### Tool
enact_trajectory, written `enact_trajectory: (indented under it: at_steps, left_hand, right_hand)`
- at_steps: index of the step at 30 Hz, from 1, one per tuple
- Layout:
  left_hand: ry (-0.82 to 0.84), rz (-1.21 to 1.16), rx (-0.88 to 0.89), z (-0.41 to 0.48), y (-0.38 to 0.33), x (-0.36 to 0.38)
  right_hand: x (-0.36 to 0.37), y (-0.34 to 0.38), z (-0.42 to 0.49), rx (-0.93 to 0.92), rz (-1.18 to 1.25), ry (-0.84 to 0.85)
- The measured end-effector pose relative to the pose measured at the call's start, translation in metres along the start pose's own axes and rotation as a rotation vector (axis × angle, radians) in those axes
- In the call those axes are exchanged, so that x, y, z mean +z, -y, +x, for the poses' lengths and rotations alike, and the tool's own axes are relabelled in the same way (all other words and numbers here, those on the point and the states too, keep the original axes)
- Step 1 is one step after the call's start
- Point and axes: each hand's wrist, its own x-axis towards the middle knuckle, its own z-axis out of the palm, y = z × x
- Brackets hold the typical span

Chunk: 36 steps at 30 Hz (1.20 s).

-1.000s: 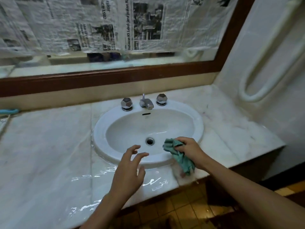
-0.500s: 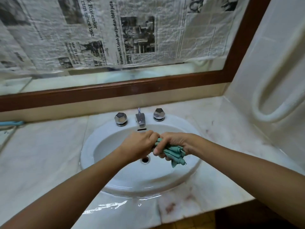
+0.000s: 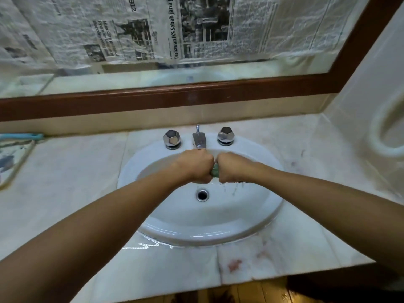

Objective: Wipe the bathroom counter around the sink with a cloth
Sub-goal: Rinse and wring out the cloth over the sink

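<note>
A bathroom: sink [image 3: 251, 228], chrome taps [image 3: 172, 138], marble counter [image 3: 65, 182], probably a papered-over mirror [image 3: 153, 80].

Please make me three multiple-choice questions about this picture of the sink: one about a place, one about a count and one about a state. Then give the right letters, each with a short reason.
1. Where are the left hand and the right hand?
A) over the sink, just in front of the faucet
B) flat on the mirror
C) down at the floor

2. How many faceted chrome knobs flank the faucet?
A) one
B) two
C) three

3. In what state is the green cloth?
A) spread out flat
B) hanging from the faucet
C) bunched between two gripping fists

Answers:
1 A: both fists meet above the basin, below the faucet.
2 B: one knob stands on each side of the faucet.
3 C: only a sliver of cloth shows between the curled hands.
</note>
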Motion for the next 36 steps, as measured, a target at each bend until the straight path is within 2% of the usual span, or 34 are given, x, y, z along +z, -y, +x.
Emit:
enact_trajectory:
  at_steps: [4,10,14,19,23,25,27,29,33,36]
  left_hand:
    - [0.16,-0.454,-0.063,0.0,0.001,0.023]
    - [0.252,-1.006,-0.197,-0.009,0.004,0.037]
    - [0.349,-1.209,-0.274,-0.015,0.003,0.044]
    - [0.457,-1.322,-0.26,-0.022,0.002,0.055]
    - [0.42,-1.188,-0.147,-0.028,-0.003,0.06]
    - [0.335,-0.932,-0.051,-0.026,-0.004,0.061]
    - [0.215,-0.575,0.064,-0.026,-0.005,0.062]
    - [0.102,-0.347,0.149,-0.027,-0.004,0.066]
    - [-0.084,-0.33,0.263,-0.029,-0.003,0.077]
    - [-0.309,-0.334,0.349,-0.032,-0.005,0.092]
  right_hand:
    - [0.021,0.0,0.004,-0.126,-0.243,-0.139]
    - [0.034,0.001,0.016,-0.262,-0.449,-0.282]
    - [0.041,-0.002,0.022,-0.328,-0.462,-0.309]
    - [0.05,0.0,0.015,-0.401,-0.356,-0.306]
    - [0.056,-0.002,-0.002,-0.298,-0.34,-0.236]
    - [0.061,-0.004,-0.013,-0.16,-0.206,-0.175]
    - [0.067,-0.006,-0.021,-0.032,0.033,-0.109]
    - [0.075,-0.009,-0.026,0.05,0.28,-0.053]
    - [0.074,-0.01,-0.048,0.178,0.836,0.06]
    - [0.075,-0.011,-0.07,0.225,1.195,0.101]
